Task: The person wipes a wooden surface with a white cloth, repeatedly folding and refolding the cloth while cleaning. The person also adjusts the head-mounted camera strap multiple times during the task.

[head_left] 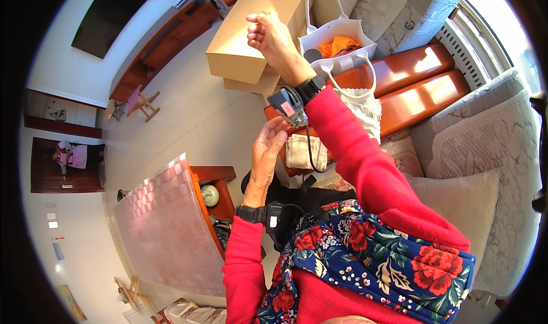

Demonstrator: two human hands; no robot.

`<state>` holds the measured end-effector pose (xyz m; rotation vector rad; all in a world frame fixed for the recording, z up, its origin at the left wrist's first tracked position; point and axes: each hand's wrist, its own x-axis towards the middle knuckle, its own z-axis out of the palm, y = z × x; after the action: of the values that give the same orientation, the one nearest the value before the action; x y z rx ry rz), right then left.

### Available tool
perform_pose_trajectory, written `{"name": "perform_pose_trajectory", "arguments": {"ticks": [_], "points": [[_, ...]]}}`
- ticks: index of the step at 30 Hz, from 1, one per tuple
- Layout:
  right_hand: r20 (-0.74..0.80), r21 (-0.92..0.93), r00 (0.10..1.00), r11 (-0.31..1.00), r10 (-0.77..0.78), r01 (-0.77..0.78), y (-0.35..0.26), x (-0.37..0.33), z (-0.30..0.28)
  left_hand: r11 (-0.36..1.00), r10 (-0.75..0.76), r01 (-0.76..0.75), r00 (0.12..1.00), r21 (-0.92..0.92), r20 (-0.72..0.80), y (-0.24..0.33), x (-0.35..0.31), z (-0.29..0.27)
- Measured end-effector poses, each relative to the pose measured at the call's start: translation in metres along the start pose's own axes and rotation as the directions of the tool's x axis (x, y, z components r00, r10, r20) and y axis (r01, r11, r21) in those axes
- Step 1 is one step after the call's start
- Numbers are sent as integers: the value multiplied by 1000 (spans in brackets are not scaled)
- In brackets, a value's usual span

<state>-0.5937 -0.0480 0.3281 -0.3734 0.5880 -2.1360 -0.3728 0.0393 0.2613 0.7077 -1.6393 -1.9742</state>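
My right hand (271, 38) is raised in front of a large brown cardboard box (240, 38). Its fingers are half curled and slightly apart, and I see nothing held in them. Lower down, my left hand (266, 157) is open, palm partly turned up, thumb away from the fingers, with nothing in it. Each wrist wears a black strap with a small device; the right wrist's device (289, 106) has a dark cable hanging from it. A white tote bag (339, 33) with orange cloth inside stands right of my right hand. A folded beige cloth (305, 151) lies just right of my left hand.
A polished wooden bench (419, 93) holds the bag and a white lacy cloth (365, 113). A cushioned sofa (485, 147) lines the right. At left stands a table with a checked cover (165, 215), a green round object (209, 195) on its shelf. A small folding stool (142, 104) stands beyond.
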Motion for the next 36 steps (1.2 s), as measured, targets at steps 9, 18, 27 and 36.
{"name": "perform_pose_trajectory", "arguments": {"ticks": [9, 18, 27, 36], "points": [[-22, -129, 985, 978, -169, 164, 16, 22, 39, 994, -28, 43, 987, -96, 156, 18, -8, 19], [-187, -381, 973, 923, -136, 56, 31, 29, -17, 996, -93, 91, 982, 23, 161, 10, -10, 19], [-208, -458, 978, 882, 18, -113, 18, -3, -92, 965, -112, 106, 994, 241, 15, -19, -9, 1], [209, -877, 949, 475, 235, 75, -61, -111, -117, 543, 148, -445, 885, 712, 441, -24, -22, -6]]}}
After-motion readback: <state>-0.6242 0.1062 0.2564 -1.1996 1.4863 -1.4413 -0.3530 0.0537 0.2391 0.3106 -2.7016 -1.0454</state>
